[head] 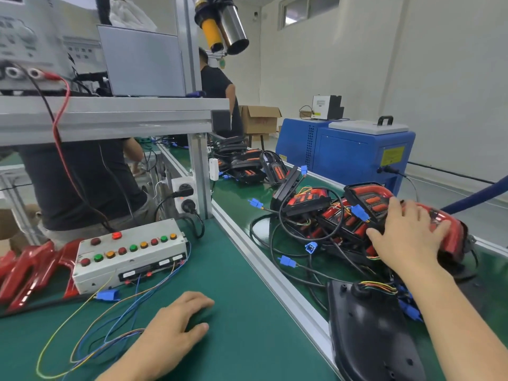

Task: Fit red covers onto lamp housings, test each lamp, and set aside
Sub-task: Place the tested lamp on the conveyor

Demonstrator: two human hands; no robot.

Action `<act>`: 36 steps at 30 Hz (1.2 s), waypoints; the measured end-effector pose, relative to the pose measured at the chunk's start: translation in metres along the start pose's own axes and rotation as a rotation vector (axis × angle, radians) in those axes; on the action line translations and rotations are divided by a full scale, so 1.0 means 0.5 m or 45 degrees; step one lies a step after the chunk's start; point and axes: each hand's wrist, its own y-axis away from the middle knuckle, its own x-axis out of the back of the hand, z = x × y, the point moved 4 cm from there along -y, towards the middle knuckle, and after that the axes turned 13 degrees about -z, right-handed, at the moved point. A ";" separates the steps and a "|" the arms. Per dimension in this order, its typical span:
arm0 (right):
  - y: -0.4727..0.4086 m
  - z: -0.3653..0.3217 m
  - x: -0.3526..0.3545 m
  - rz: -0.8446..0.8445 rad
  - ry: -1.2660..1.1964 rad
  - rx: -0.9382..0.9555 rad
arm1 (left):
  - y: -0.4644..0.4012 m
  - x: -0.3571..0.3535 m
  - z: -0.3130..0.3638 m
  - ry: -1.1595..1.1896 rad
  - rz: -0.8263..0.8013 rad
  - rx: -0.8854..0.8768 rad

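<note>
— Head view, the only one. Where does the person have the lamp?

— The right hand [406,237] lies spread over a covered lamp [445,229] at the right end of the pile of lamps [324,215] on the conveyor belt [236,204]. The fingers are apart and pressing down on the red cover; the thumb reaches toward the near edge. It reads as setting the piece down among the finished ones, or steadying it there, though whether the fingers hook under the far side cannot be told.

— And the other hand?

— The left hand [176,323] rests on the green bench mat [233,270], fingers loosely bent, holding nothing. It seems to brace the person while the right arm reaches across the aluminium rail [269,268].

— Which way does the lamp lie?

— Its long axis runs from upper left to lower right, roughly along the belt, red face up, the curved end nearer the blue machine [346,149].

— What waits for the next round?

— Loose red covers [30,268] lie at the left beside the test box [129,257], whose blue connector [108,295] lies free on the mat. A black housing [368,331] lies back up on the belt, close at hand.
</note>
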 end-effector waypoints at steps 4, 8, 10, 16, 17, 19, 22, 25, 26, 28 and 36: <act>0.090 -0.130 -0.002 -0.099 -0.277 0.632 | 0.014 0.005 0.014 -0.011 0.039 -0.006; 0.226 -0.296 -0.071 -0.476 -0.289 1.312 | 0.030 0.004 0.027 -0.047 0.048 -0.006; 0.280 -0.362 -0.118 -0.565 -0.146 1.469 | 0.046 0.019 0.016 -0.030 0.173 0.110; 0.369 -0.463 -0.215 -0.704 0.038 1.622 | 0.162 0.136 -0.071 0.144 0.652 0.528; 0.375 -0.468 -0.225 -0.727 0.013 1.633 | 0.188 0.162 -0.085 0.149 0.722 0.566; 0.377 -0.472 -0.240 -0.722 -0.044 1.649 | 0.240 0.211 -0.106 0.168 0.815 0.616; 0.371 -0.471 -0.256 -0.697 -0.087 1.668 | 0.322 0.272 -0.119 0.154 0.794 0.705; 0.370 -0.470 -0.269 -0.671 -0.049 1.693 | 0.419 0.292 -0.104 0.078 0.655 0.770; 0.370 -0.470 -0.271 -0.666 -0.039 1.690 | 0.456 0.287 -0.099 -0.020 0.586 0.842; 0.372 -0.473 -0.270 -0.659 -0.024 1.683 | 0.529 0.258 -0.098 -0.244 0.386 1.078; 0.380 -0.481 -0.273 -0.602 -0.023 1.668 | 0.638 0.228 -0.195 -0.443 0.421 1.731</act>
